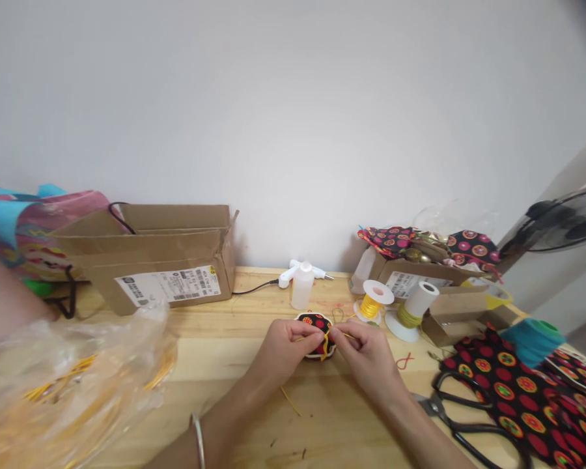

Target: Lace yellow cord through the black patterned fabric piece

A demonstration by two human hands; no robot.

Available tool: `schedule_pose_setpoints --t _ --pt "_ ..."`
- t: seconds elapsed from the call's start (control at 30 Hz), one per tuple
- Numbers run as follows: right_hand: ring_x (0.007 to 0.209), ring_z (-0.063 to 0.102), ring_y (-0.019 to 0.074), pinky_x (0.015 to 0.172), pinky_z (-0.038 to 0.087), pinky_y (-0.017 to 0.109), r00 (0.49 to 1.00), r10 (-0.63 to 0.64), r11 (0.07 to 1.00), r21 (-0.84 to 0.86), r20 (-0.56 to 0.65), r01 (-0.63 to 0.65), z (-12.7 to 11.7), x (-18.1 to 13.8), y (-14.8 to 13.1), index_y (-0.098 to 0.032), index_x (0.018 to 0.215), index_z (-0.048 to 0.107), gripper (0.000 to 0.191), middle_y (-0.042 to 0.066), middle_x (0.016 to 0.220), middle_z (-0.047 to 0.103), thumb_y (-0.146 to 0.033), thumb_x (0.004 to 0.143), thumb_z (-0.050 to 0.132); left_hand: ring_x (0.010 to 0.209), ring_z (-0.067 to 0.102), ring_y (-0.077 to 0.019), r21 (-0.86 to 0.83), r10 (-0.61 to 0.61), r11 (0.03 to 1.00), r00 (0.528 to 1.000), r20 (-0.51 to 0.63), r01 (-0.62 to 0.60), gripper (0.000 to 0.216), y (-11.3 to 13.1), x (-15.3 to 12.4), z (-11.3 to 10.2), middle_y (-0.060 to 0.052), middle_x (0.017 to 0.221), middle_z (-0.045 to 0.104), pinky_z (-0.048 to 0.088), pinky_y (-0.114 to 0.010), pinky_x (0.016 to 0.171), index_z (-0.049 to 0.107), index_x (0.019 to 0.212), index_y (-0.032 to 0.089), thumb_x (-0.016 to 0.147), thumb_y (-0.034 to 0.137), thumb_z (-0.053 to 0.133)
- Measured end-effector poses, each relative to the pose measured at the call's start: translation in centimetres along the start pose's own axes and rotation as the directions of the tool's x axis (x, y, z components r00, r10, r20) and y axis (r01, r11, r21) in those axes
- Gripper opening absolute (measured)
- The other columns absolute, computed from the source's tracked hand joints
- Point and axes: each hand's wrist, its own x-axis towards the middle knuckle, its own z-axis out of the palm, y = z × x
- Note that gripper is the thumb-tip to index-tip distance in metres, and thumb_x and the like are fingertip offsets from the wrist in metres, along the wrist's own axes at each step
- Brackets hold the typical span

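Note:
A small black, red and yellow patterned fabric piece with a pale edge (313, 318) lies on the wooden table between my hands. Yellow cord (327, 340) runs over its front, and a loose tail hangs down onto the wood. My left hand (284, 348) pinches the cord between thumb and forefinger at the left. From the other side my right hand (368, 355) also pinches the cord, its fingertips almost meeting the left ones. My fingers partly cover the fabric piece, so its full shape is hidden.
Behind stand a white bottle (302, 286), a spool of yellow cord (370, 306) and a spool of olive cord (410, 316). Black-handled scissors (437, 407) and patterned fabric (522, 384) lie right. Left are a cardboard box (161, 260) and a plastic bag with yellow cords (92, 397).

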Motion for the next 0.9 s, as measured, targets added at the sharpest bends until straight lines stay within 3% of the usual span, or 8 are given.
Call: schedule_pose_setpoints --t 0.27,0.4,0.47,0.53,0.6,0.67,0.77,0.9 --pt "0.046 0.032 0.0094 0.045 0.024 0.021 0.998 0.029 0.997 0.068 -0.060 -0.025 0.3 0.0 0.0 -0.016 0.052 0.057 0.025 -0.003 0.046 0.036 -0.028 0.072 0.050 0.062 0.059 -0.0158 0.011 0.038 0.999 0.999 -0.026 -0.037 0.018 0.0 -0.2 0.5 -0.004 0.065 0.069 0.044 -0.023 0.059 0.069 0.073 0.012 0.066 0.024 0.058" --pt "0.045 0.032 0.0080 0.043 0.025 0.019 0.974 0.223 0.926 0.301 0.045 -0.226 0.2 0.2 0.4 -0.014 0.052 0.057 0.022 -0.004 0.046 0.039 -0.031 0.067 0.054 0.060 0.060 -0.0158 -0.005 0.004 1.000 0.998 -0.062 -0.004 0.017 0.3 -0.4 0.3 -0.004 0.062 0.068 0.046 -0.024 0.058 0.068 0.070 0.012 0.065 0.025 0.058" --pt "0.039 0.022 0.0054 0.037 0.019 0.017 0.919 0.348 0.762 0.515 0.187 -0.393 -0.1 0.4 0.6 -0.014 0.052 0.053 0.025 -0.007 0.042 0.029 -0.033 0.067 0.053 0.059 0.060 -0.0153 -0.002 -0.020 1.000 0.994 -0.107 0.020 0.017 0.5 -0.5 0.2 -0.003 0.060 0.068 0.046 -0.023 0.057 0.068 0.068 0.013 0.065 0.026 0.058" --pt "0.038 0.012 0.0040 0.033 0.011 0.016 0.837 0.394 0.506 0.671 0.380 -0.543 -0.6 0.5 0.7 -0.014 0.056 0.050 0.024 -0.010 0.043 0.018 -0.034 0.069 0.051 0.057 0.059 -0.0148 0.026 -0.020 0.999 0.988 -0.152 0.024 0.017 0.6 -0.5 0.2 -0.002 0.059 0.068 0.045 -0.022 0.054 0.068 0.066 0.013 0.064 0.027 0.059" --pt "0.037 0.008 0.0037 0.032 0.007 0.015 0.749 0.350 0.273 0.703 0.563 -0.657 -0.9 0.5 0.5 -0.014 0.063 0.050 0.017 -0.010 0.045 0.016 -0.030 0.070 0.049 0.057 0.059 -0.0148 0.049 -0.005 0.999 0.988 -0.157 0.013 0.017 0.6 -0.4 0.2 -0.003 0.060 0.068 0.044 -0.021 0.053 0.067 0.067 0.013 0.064 0.027 0.058" --pt "0.036 0.008 0.0035 0.032 0.006 0.014 0.704 0.284 0.158 0.692 0.651 -0.704 -1.0 0.4 0.3 -0.015 0.068 0.050 0.009 -0.011 0.043 0.017 -0.024 0.068 0.051 0.057 0.059 -0.0151 0.063 0.015 0.998 0.991 -0.136 -0.007 0.019 0.4 -0.4 0.3 -0.003 0.062 0.068 0.044 -0.022 0.054 0.067 0.069 0.012 0.066 0.028 0.057" --pt "0.034 0.009 0.0034 0.032 0.008 0.015 0.755 0.241 0.207 0.727 0.610 -0.654 -0.6 0.2 0.0 -0.017 0.078 0.053 0.011 -0.012 0.038 0.021 -0.022 0.069 0.052 0.059 0.058 -0.0156 0.065 0.046 0.997 0.994 -0.101 -0.039 0.020 0.1 -0.4 0.5 -0.004 0.064 0.067 0.043 -0.022 0.056 0.066 0.072 0.011 0.068 0.027 0.055" --pt "0.032 0.020 0.0034 0.034 0.014 0.016 0.868 0.245 0.565 0.664 0.432 -0.490 0.6 -0.2 -0.1 -0.014 0.088 0.055 0.022 -0.010 0.035 0.033 -0.028 0.071 0.053 0.063 0.058 -0.0159 0.057 0.076 0.996 0.993 -0.092 -0.071 0.018 -0.1 -0.5 0.8 -0.003 0.064 0.066 0.042 -0.022 0.059 0.067 0.069 0.013 0.068 0.024 0.053"
